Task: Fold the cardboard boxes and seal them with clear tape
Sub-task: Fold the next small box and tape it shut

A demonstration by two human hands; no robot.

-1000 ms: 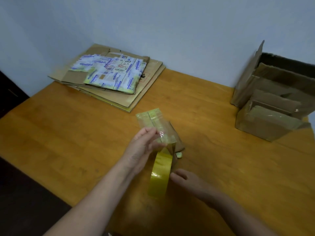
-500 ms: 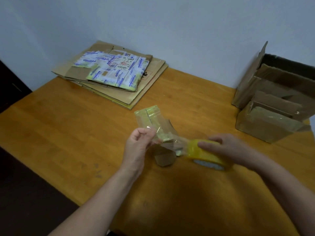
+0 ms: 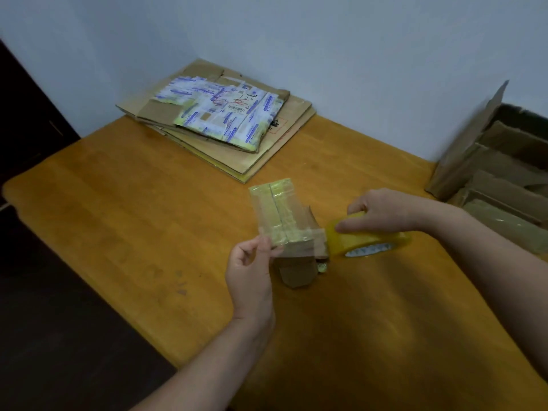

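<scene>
Box [image 3: 275, 215]: location?
— Centre frame, over table [image 3: 148, 218]; left hand [image 3: 249, 271] pinches its near corner.
— Tape roll [image 3: 370, 240]?
— Just right of box, touching it; right hand [image 3: 382, 210] curled round it.
— Other stock?
— Flat cardboard [image 3: 237, 129] upper left; open boxes [image 3: 504, 173] right edge.

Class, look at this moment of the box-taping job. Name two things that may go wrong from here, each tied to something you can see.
1. The left hand pinches only the near corner of the small box, so the pull of the tape roll in the right hand may twist it and lay the tape crooked.
2. A loose flap hangs below the box; the tape may wrinkle or leave it unsealed.
</scene>
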